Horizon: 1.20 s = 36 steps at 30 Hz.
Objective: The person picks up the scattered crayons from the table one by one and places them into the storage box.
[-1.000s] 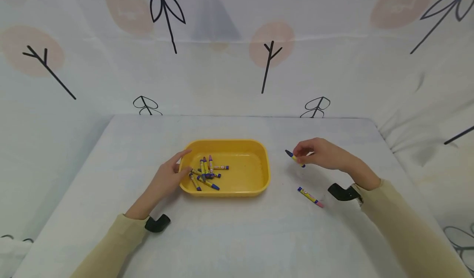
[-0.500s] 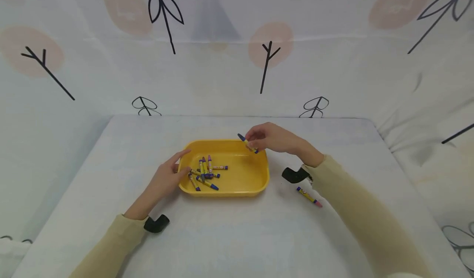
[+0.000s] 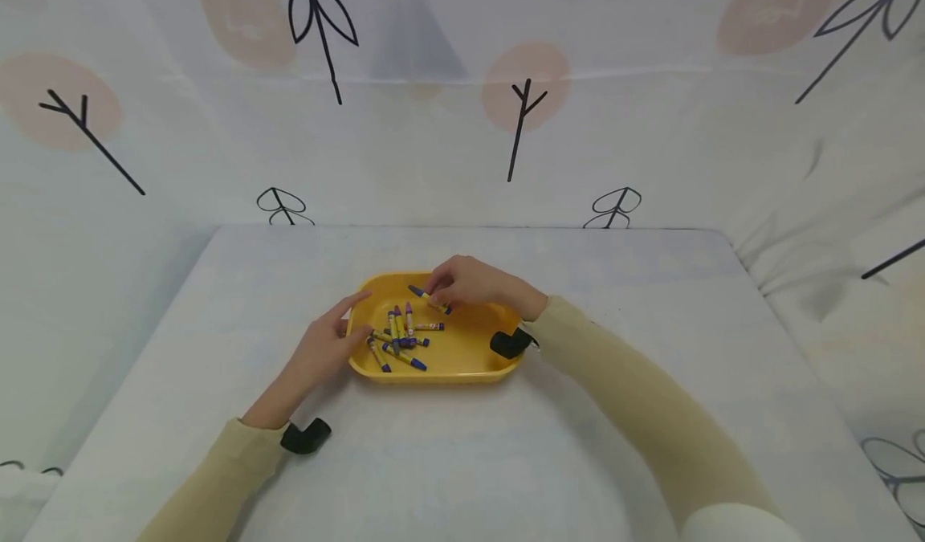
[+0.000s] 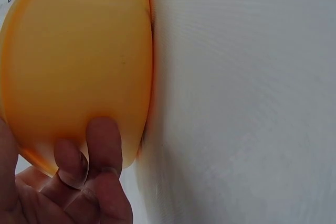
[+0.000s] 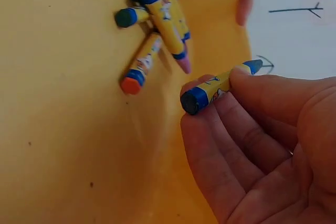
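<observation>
My right hand [image 3: 470, 281] pinches a dark-tipped crayon [image 5: 218, 86] with a yellow and blue wrapper between thumb and fingers. It hangs over the yellow tray [image 3: 477, 375], near the middle of its far side. My left hand [image 3: 328, 349] grips the tray's left end, thumb and index finger at the rim. In the left wrist view, other fingers [image 4: 104, 142] of that hand curl against the tray's outer wall. A loose pile of several crayons [image 3: 401, 329] lies in the tray's left half, a purple-tipped crayon [image 5: 165, 22] among them.
The tray stands on a white-covered table [image 3: 433, 462], with a patterned cloth backdrop [image 3: 433, 148] behind it. Black wrist mounts [image 3: 307, 436] are on both arms. The right sleeve [image 3: 629, 389] crosses the table's right half.
My right hand has carried the crayon leftward from the table's right side to over the tray. The pink-tipped crayon on the table is now hidden behind the right arm. My left hand stays put.
</observation>
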Tool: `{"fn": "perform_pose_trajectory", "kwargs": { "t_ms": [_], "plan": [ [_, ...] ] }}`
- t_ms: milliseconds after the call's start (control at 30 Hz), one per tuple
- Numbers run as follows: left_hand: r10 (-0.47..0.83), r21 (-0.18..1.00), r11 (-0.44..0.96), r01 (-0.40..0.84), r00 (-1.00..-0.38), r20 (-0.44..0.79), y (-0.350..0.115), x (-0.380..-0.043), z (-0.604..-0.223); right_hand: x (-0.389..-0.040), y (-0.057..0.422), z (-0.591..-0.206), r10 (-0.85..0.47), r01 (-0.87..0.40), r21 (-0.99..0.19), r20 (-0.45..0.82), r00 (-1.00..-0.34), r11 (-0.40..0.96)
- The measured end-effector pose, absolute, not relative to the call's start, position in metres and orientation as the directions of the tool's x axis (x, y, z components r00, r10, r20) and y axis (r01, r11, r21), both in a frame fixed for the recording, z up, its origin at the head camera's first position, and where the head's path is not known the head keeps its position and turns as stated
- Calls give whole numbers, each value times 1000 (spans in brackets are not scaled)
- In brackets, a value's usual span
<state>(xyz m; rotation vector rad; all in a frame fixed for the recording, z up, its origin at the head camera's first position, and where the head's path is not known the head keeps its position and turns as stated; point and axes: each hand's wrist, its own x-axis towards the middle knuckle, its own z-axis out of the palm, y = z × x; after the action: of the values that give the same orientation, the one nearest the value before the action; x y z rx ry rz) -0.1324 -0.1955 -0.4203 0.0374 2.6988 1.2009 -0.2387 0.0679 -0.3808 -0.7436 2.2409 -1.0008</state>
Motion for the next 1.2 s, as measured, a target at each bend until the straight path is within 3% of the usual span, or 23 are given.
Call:
{"fn": "perform_pose_trajectory", "kwargs": {
  "t_ms": [333,833,1200],
  "plan": [
    [100,736,675,-53,-982,-162,-195,-133,-417,-232,61,-387,-659,-343,-685,-268,-702,643],
    [96,724,688,-51,-982,-161,-195,-132,-417,-232,65,-384,-663,-324,-713,-260,-702,622],
    [87,728,682,-70,-981,-175,-194,-131,-417,-223,99,-348,-648,-283,-774,-206,-733,566]
  ]
}}
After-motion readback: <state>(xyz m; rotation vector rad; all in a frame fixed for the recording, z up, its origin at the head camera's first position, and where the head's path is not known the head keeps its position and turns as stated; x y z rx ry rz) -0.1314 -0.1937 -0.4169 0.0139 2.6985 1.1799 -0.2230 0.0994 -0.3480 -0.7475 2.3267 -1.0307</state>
